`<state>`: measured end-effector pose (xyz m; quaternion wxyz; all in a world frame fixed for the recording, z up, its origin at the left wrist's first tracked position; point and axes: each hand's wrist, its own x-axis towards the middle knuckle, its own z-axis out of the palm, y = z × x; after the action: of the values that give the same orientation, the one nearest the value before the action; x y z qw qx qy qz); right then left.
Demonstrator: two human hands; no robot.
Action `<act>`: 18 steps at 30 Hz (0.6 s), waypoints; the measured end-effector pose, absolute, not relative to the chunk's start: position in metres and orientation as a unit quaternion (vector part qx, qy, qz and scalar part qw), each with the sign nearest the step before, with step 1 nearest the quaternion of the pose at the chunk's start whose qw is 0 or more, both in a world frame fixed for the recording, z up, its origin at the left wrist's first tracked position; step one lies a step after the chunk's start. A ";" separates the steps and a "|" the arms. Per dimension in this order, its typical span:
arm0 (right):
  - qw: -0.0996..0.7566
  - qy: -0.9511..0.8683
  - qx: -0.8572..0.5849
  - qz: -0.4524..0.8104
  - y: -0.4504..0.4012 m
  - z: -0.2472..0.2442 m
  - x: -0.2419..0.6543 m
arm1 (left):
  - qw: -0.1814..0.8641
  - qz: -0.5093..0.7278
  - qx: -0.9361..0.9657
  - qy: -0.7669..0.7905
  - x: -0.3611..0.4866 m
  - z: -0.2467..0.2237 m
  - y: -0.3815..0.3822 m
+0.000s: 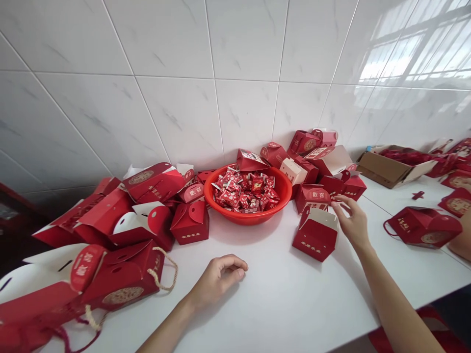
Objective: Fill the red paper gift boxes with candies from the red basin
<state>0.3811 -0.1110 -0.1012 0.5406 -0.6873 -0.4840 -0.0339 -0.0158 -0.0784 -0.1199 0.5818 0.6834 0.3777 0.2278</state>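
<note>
My left hand (221,275) rests on the white table (265,304), fingers loosely curled and thumb tip close to the index finger, with nothing visible in it. My right hand (351,220) is at the right edge of a small red gift box (314,242) with its lid flaps up and white lining showing. Its thumb and fingers are slightly apart, and whether they touch the box I cannot tell. Just behind that box sits a closed red box (312,195). Between and beyond my hands stands a red plastic basin (250,218) full of red-wrapped candies (250,191).
Several red boxes crowd the left, including one with a rope handle (127,277). More boxes (329,159) are piled against the tiled wall (246,108). A cardboard carton (393,171) stands at the right, near a red box (423,228) and part of another person's arm (461,238).
</note>
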 end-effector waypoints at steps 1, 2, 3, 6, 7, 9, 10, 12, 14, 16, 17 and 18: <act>0.548 -0.479 -0.685 -0.017 -0.120 -0.101 0.380 | 0.582 0.229 0.683 0.378 -0.016 -0.119 -0.078; 0.554 -0.483 -0.678 0.009 -0.129 -0.101 0.378 | 0.582 0.230 0.682 0.378 -0.016 -0.119 -0.079; 0.564 -0.498 -0.655 0.066 -0.139 -0.101 0.377 | 0.582 0.231 0.682 0.379 -0.016 -0.118 -0.079; 0.546 -0.552 -0.600 0.195 -0.161 -0.107 0.370 | 0.582 0.230 0.681 0.380 -0.015 -0.117 -0.079; 0.535 -0.564 -0.591 0.213 -0.165 -0.109 0.366 | 0.582 0.229 0.682 0.379 -0.014 -0.117 -0.080; 0.514 -0.583 -0.589 0.223 -0.169 -0.112 0.355 | 0.585 0.225 0.681 0.379 -0.014 -0.119 -0.080; 0.504 -0.592 -0.591 0.218 -0.169 -0.113 0.347 | 0.586 0.225 0.680 0.379 -0.013 -0.119 -0.080; 0.470 -0.616 -0.596 0.209 -0.165 -0.113 0.327 | 0.591 0.228 0.674 0.380 -0.013 -0.122 -0.081; 0.436 -0.639 -0.599 0.208 -0.161 -0.111 0.305 | 0.597 0.241 0.665 0.378 -0.012 -0.123 -0.082; 0.408 -0.660 -0.592 0.217 -0.156 -0.110 0.282 | 0.598 0.270 0.656 0.373 -0.011 -0.122 -0.084; 0.396 -0.671 -0.586 0.222 -0.154 -0.109 0.271 | 0.595 0.290 0.652 0.370 -0.011 -0.121 -0.085; 0.383 -0.684 -0.578 0.226 -0.152 -0.108 0.261 | 0.589 0.312 0.649 0.367 -0.012 -0.119 -0.086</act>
<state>0.2614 -0.1522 -0.1082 0.3834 -0.5780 -0.6840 0.2260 -0.0116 -0.0856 -0.1189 0.5888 0.6489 0.3669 0.3124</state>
